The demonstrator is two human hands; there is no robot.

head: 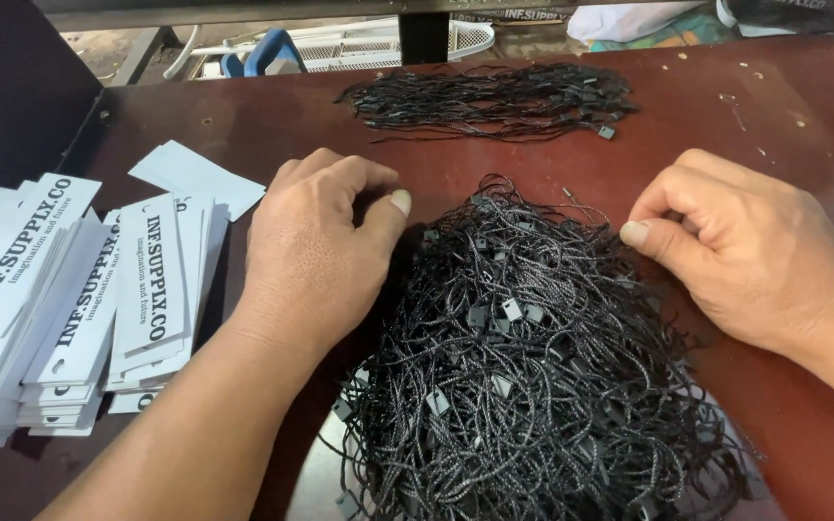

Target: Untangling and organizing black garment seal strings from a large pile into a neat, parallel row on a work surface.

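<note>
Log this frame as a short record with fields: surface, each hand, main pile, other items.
surface: dark red table
left hand: curled, fingertips at the left edge of the big heap of cords
right hand: pinching at the heap's upper right edge; what it grips cannot be told
main pile: tangled black cords with small plastic clasps, between the hands
other cords: neater bundle at the far side
cards: white printed paper tags stacked at left
</note>
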